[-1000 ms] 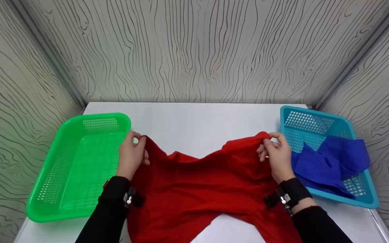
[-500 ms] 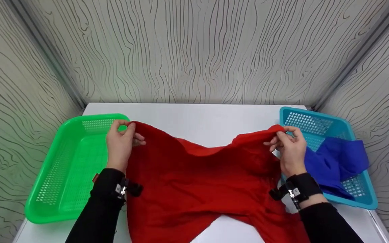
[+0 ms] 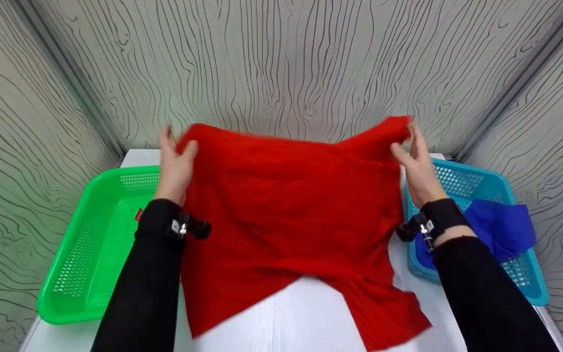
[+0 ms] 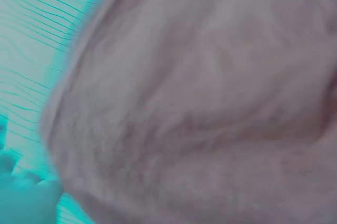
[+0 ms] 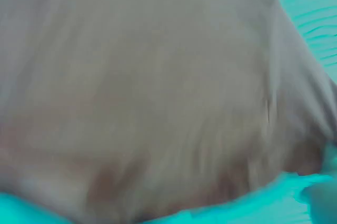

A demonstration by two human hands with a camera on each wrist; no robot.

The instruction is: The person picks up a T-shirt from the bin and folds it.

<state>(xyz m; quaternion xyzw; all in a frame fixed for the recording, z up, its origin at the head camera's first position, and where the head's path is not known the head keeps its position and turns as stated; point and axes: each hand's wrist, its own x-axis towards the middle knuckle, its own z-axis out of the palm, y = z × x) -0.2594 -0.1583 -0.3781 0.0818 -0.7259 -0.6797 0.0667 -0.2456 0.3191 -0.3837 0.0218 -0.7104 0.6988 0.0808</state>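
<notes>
Red cloth [image 3: 291, 200] is held up betw. L hand [image 3: 176, 168] & R hand [image 3: 421, 166], top edge stretched from grip to grip. Far L corner is pinched by L thumb + fingers, far R corner by R thumb + fingers; tips blurred, exact contact can't be told. Rest of cloth is spread below the grips, over table [image 3: 291, 318]; one narrow flap is hung below R grip. Green basket [image 3: 115, 234] is set L of & below L grip, partly hidden by L sleeve [image 3: 140, 288]. Teal basket [image 3: 533, 291] is set R of & below R grip, partly hidden by R sleeve [image 3: 487, 293]; blue cloth [image 3: 511, 227] is held inside. Patterned wall [image 3: 281, 68] is seen beyond grips.
</notes>
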